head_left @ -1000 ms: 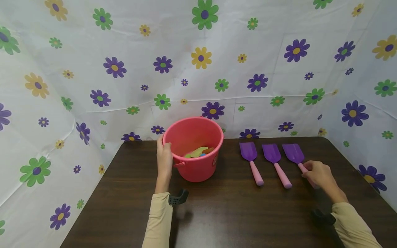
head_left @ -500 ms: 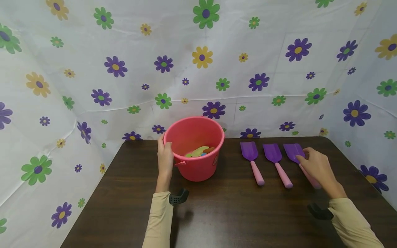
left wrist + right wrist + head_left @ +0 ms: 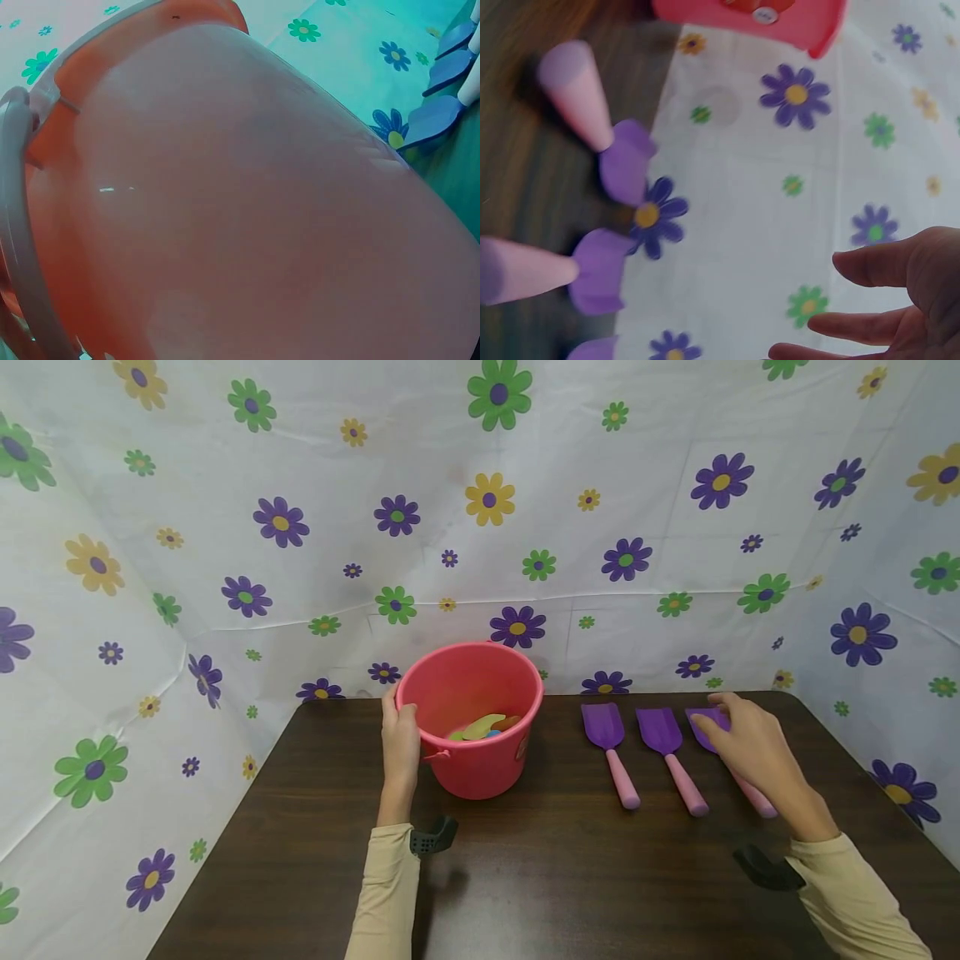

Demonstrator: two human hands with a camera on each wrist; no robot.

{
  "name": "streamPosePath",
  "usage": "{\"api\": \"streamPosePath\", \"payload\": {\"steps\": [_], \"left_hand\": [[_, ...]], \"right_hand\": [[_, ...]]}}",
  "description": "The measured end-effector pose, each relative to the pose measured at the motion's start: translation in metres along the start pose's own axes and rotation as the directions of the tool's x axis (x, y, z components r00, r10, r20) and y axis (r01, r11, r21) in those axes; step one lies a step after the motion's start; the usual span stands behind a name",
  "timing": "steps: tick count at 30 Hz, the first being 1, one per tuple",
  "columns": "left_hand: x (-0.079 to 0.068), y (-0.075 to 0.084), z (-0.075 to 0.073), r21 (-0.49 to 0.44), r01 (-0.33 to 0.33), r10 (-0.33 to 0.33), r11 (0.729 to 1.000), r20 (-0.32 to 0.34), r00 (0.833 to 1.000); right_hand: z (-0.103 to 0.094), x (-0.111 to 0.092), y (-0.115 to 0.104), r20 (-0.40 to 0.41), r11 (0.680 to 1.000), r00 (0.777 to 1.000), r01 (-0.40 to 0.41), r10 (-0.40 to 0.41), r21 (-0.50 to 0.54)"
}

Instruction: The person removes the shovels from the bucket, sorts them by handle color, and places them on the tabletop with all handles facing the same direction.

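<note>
My left hand (image 3: 401, 747) grips the rim of a pink bucket (image 3: 480, 772), thumb on the outside near the handle's pivot. Inside the bucket lie a pale yellow-green piece (image 3: 480, 728) and bits of orange, green and blue, partly hidden by the rim. The bucket's wall (image 3: 262, 187) fills the left wrist view. Over the rightmost toy shovel (image 3: 756, 799) my right hand (image 3: 757, 752) hovers with fingers spread and nothing between them, covering part of its purple blade. In the right wrist view the fingers are extended in front of the flowered sheet.
Two more toy shovels with purple blades and pink handles, the left one (image 3: 620, 781) and the middle one (image 3: 685, 785), lie in a row right of the bucket. The dark wooden table (image 3: 570, 877) ends at a white flowered sheet (image 3: 442, 460) behind and beside it.
My right hand has let go of the rightmost shovel's handle, moved forward along it and lifted over the blade, its fingers opening. The left hand and bucket stay put.
</note>
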State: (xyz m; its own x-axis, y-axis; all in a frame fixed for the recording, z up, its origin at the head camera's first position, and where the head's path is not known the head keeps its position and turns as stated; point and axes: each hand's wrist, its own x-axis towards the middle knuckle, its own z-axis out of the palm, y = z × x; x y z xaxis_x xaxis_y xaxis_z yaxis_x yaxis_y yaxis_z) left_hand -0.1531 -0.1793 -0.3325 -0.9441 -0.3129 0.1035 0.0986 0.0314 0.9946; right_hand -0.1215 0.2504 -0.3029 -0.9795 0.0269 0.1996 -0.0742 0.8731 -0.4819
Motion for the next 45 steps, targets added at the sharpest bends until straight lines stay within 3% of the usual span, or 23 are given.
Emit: {"api": "streamPosePath", "payload": {"steps": [7,28,45], "left_hand": [[-0.001,0.000,-0.001,0.005,-0.004,0.004,1.000,-0.003,1.000],[0.000,-0.004,0.000,0.012,-0.014,0.015,1.000,-0.015,1.000],[-0.001,-0.001,0.000,0.010,-0.030,0.030,1.000,-0.017,0.999]], "right_hand": [[-0.012,0.007,-0.032,0.051,0.999,0.998,0.027,-0.028,0.019],[-0.033,0.023,-0.116,0.099,0.979,0.975,0.192,-0.198,0.066],[-0.035,0.024,-0.173,0.066,0.933,0.935,0.337,-0.347,0.129]]}}
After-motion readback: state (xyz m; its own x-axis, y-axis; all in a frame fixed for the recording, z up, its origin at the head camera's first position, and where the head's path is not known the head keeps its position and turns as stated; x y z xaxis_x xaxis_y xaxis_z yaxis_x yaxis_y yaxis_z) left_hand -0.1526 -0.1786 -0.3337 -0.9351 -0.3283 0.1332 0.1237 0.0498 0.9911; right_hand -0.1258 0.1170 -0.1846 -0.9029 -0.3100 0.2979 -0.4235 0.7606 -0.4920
